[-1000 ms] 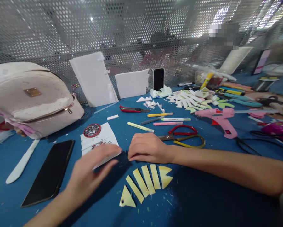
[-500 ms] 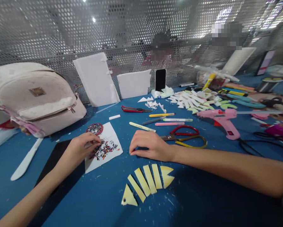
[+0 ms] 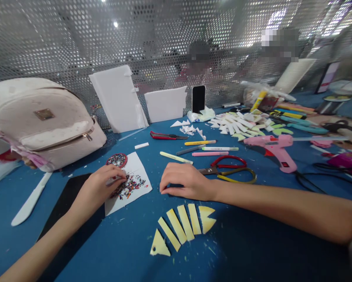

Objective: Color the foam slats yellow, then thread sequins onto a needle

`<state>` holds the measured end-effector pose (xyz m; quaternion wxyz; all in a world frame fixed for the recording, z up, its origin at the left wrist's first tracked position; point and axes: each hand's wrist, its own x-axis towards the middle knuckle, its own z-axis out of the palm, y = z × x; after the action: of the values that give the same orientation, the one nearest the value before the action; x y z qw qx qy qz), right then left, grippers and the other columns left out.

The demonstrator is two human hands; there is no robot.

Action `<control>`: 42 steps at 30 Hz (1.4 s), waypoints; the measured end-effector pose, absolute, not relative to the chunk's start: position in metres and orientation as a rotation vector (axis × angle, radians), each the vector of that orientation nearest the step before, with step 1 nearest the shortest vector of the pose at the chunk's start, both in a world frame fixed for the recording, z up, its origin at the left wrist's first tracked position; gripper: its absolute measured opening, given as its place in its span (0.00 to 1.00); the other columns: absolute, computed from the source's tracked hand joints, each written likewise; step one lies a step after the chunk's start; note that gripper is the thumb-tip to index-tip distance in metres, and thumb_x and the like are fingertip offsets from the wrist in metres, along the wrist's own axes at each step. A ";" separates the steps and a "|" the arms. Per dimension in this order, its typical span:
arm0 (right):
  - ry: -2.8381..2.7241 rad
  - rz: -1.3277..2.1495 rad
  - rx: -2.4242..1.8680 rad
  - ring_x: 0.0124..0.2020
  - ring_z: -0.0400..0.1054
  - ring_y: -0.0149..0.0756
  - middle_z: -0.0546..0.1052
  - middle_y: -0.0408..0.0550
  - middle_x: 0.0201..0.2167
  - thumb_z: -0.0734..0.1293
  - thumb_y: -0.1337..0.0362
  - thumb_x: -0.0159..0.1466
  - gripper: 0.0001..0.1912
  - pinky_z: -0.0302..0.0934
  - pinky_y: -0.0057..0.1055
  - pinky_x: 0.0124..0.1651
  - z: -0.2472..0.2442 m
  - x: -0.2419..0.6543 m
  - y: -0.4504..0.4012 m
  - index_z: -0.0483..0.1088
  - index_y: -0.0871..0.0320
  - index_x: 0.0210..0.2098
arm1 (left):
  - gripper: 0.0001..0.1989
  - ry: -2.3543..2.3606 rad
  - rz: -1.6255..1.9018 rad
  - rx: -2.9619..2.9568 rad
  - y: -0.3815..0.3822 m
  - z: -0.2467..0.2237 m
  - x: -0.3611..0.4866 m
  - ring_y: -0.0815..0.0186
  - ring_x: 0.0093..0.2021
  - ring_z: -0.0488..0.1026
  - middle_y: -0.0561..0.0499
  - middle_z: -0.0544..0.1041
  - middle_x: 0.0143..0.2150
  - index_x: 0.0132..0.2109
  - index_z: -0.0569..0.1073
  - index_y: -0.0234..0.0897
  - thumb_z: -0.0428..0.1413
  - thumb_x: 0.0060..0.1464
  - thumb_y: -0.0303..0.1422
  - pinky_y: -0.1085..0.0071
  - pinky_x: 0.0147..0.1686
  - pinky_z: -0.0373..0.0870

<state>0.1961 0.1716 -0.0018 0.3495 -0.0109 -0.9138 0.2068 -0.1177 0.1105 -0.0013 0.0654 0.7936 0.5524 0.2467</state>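
My left hand (image 3: 107, 181) is over a white sheet of paper (image 3: 142, 166), its thumb and fingers pinched together at a pile of tiny multicoloured bits (image 3: 131, 186). Whatever lies between the fingertips is too small to name. Just behind it sits a round red-rimmed dish (image 3: 117, 159) of similar bits. My right hand (image 3: 186, 181) rests on the blue table, fingers curled down to the thumb; I cannot make out anything in them. Below it lie yellow cut pieces laid out as a fish: a head with a hole (image 3: 159, 244), several strips (image 3: 176, 226) and a notched tail (image 3: 206, 220).
Scissors (image 3: 236, 174) lie behind my right wrist. Farther back are several markers (image 3: 219, 149), a red utility knife (image 3: 166, 136), white scraps (image 3: 233, 123) and a pink glue gun (image 3: 277, 147) with a cable. A backpack (image 3: 46, 125) and a white knife (image 3: 31, 199) are at left.
My left hand has shifted very slightly at the pile, its fingers still pinched. My right hand and the yellow pieces stay as they were; the view has moved a little.
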 end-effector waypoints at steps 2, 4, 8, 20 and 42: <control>-2.383 0.530 -0.038 0.39 0.70 0.33 0.80 0.47 0.35 0.65 0.63 0.73 0.08 0.64 0.32 0.46 -0.002 0.196 0.172 0.74 0.58 0.39 | 0.10 1.667 0.739 2.394 0.111 -0.002 -0.117 0.58 0.43 0.77 0.48 0.81 0.41 0.38 0.78 0.42 0.55 0.63 0.40 0.63 0.47 0.72; -2.393 0.526 -0.049 0.39 0.70 0.33 0.80 0.46 0.35 0.65 0.64 0.73 0.08 0.64 0.32 0.46 -0.001 0.196 0.172 0.74 0.58 0.38 | 0.11 1.665 0.735 2.391 0.111 -0.002 -0.117 0.59 0.42 0.76 0.48 0.81 0.41 0.37 0.78 0.41 0.55 0.63 0.40 0.63 0.46 0.72; -2.385 0.534 -0.052 0.39 0.70 0.33 0.80 0.46 0.35 0.65 0.63 0.73 0.08 0.65 0.32 0.46 -0.001 0.195 0.171 0.74 0.58 0.38 | 0.10 1.658 0.738 2.387 0.112 -0.004 -0.115 0.59 0.41 0.76 0.49 0.79 0.40 0.36 0.76 0.41 0.54 0.63 0.38 0.63 0.45 0.72; -2.361 0.529 -0.035 0.39 0.70 0.34 0.80 0.46 0.35 0.66 0.64 0.72 0.07 0.65 0.32 0.45 -0.001 0.196 0.171 0.74 0.58 0.38 | 0.12 1.658 0.833 2.272 0.112 0.011 -0.109 0.60 0.40 0.77 0.48 0.80 0.39 0.34 0.75 0.39 0.53 0.62 0.40 0.66 0.42 0.73; -2.363 0.529 -0.060 0.39 0.69 0.34 0.79 0.47 0.35 0.67 0.65 0.71 0.06 0.64 0.31 0.45 0.001 0.196 0.170 0.74 0.60 0.39 | 0.07 1.160 1.207 0.441 0.074 0.016 -0.040 0.72 0.27 0.81 0.46 0.83 0.31 0.35 0.81 0.27 0.59 0.60 0.17 0.83 0.30 0.81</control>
<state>0.1964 0.1701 0.0010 0.3518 -0.0230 -0.9132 0.2045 -0.0403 0.0735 0.0164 0.6482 0.1939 0.5101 0.5311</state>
